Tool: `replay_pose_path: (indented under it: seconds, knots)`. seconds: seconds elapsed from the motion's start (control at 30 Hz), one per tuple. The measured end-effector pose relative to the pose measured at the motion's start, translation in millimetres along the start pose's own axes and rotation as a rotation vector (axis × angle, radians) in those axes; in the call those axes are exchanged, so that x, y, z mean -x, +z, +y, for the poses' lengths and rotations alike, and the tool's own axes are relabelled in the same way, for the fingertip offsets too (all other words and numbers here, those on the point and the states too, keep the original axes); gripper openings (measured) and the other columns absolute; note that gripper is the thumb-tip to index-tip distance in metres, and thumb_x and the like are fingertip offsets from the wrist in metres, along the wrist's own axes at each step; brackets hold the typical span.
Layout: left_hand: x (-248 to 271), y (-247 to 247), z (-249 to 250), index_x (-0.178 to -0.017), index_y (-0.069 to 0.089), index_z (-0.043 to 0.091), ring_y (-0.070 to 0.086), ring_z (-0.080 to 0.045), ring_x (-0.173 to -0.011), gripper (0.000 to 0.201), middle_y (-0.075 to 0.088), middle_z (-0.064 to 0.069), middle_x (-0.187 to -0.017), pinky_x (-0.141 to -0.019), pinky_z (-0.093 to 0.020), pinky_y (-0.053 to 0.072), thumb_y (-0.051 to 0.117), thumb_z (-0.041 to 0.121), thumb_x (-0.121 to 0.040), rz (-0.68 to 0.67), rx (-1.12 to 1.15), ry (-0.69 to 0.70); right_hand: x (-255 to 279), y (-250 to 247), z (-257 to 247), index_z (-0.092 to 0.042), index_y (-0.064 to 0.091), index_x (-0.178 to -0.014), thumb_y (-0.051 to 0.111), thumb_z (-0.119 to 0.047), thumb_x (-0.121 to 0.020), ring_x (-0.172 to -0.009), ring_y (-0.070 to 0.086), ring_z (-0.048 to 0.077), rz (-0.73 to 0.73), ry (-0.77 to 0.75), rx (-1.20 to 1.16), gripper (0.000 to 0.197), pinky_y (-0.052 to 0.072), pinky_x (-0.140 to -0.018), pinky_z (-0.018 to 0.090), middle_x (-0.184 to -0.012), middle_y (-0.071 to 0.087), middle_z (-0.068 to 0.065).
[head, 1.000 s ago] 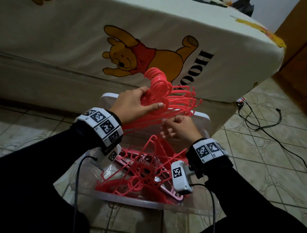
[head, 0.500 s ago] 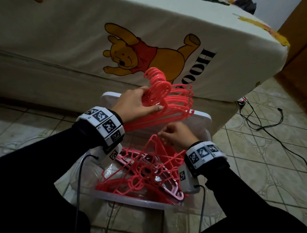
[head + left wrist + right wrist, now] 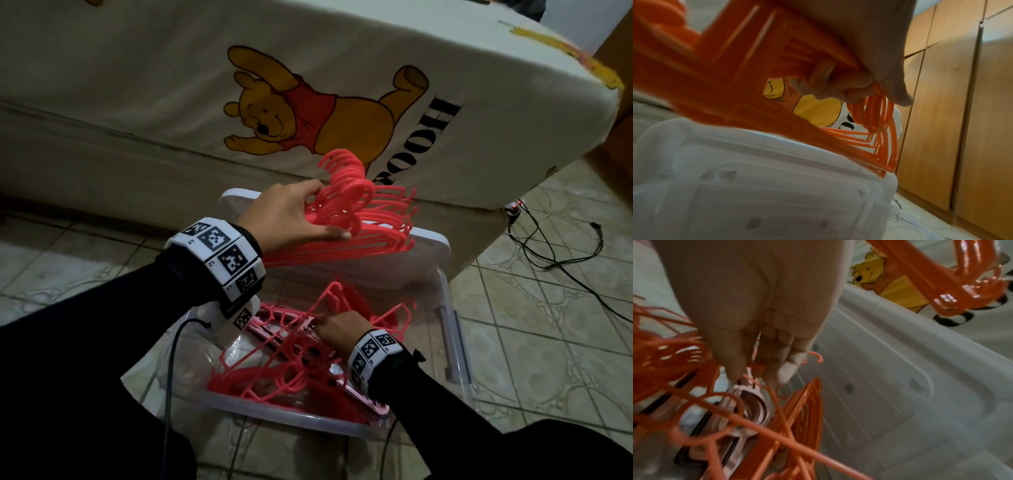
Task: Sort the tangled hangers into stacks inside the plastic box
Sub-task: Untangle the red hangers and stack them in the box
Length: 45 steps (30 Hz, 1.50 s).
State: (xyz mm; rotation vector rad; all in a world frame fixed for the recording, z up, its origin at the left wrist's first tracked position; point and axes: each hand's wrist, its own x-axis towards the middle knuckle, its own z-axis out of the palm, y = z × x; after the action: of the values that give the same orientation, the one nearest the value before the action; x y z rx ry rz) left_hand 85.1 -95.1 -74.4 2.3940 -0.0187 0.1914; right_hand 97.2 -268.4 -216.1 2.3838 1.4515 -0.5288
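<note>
In the head view, the left hand (image 3: 287, 216) is gripping a collected bundle of red hangers (image 3: 363, 212) by the necks, holding it above the lid (image 3: 428, 246) at the far end of the plastic box (image 3: 455, 342), while the right hand (image 3: 337, 330) is reaching down into the tangled hangers (image 3: 284, 363) inside the box. In the left wrist view, the fingers (image 3: 824, 76) are curling tightly around the bundle, which should keep the hooks aligned. In the right wrist view, the fingertips (image 3: 785, 371) are closing narrowly on one thin red bar among the tangle over some pale pink hangers (image 3: 748, 402); lifting slowly along the hook's curve would probably free it without dragging its neighbours.
</note>
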Motion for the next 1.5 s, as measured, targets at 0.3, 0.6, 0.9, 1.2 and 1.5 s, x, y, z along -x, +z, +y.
replay_pose_path:
  seconds: [0.3, 0.6, 0.9, 1.2, 1.5]
  knots:
    - [4, -8, -4, -0.109, 0.060, 0.026, 0.065, -0.008, -0.088, 0.084, 0.070, 0.011, -0.097, -0.081, -0.039, 0.053, 0.057, 0.083, -0.047, 0.001, -0.034, 0.034, -2, -20, 14, -0.004, 0.051, -0.127, 0.044, -0.007, -0.092, -0.112, 0.057, 0.034, 0.055, 0.086, -0.150, 0.036, 0.047, -0.085, 0.043, -0.127, 0.055, 0.018]
    - [-5, -14, -7, -0.107, 0.064, 0.029, 0.065, -0.002, -0.092, 0.063, 0.071, 0.012, -0.097, -0.090, -0.037, 0.052, 0.071, 0.069, -0.059, 0.100, 0.141, -0.034, 30, -37, 22, -0.017, 0.031, -0.127, 0.045, -0.008, -0.089, -0.094, 0.061, 0.035, 0.094, 0.171, -0.352, 0.042, 0.048, -0.076, 0.041, -0.104, 0.062, 0.018]
    - [-9, -19, -6, -0.089, 0.060, 0.051, 0.060, 0.017, -0.085, 0.042, 0.065, 0.034, -0.084, -0.080, -0.019, 0.048, 0.069, 0.073, -0.054, 0.177, 0.238, -0.042, 51, -49, 5, -0.017, 0.054, -0.104, 0.051, 0.002, -0.088, -0.074, 0.061, 0.022, 0.286, 0.316, -1.268, 0.025, 0.053, -0.069, 0.036, -0.088, 0.063, 0.010]
    - [-11, -16, -15, -0.094, 0.064, 0.043, 0.066, 0.003, -0.088, 0.059, 0.070, 0.020, -0.089, -0.087, -0.038, 0.054, 0.063, 0.084, -0.051, 0.217, 0.236, -0.085, 53, -85, -2, -0.007, 0.069, -0.083, 0.063, -0.006, -0.087, -0.049, 0.052, 0.003, 0.803, 0.256, -1.446, 0.007, 0.043, -0.050, 0.020, -0.078, 0.070, 0.007]
    - [-2, 4, -5, -0.105, 0.067, 0.023, 0.067, -0.004, -0.088, 0.070, 0.072, 0.009, -0.093, -0.084, -0.033, 0.054, 0.064, 0.073, -0.056, 0.136, 0.315, -0.069, 42, -113, 13, -0.013, 0.069, -0.072, 0.071, -0.016, -0.082, -0.056, 0.049, 0.005, 1.048, 0.270, -1.167, 0.010, 0.044, -0.058, 0.027, -0.059, 0.058, -0.009]
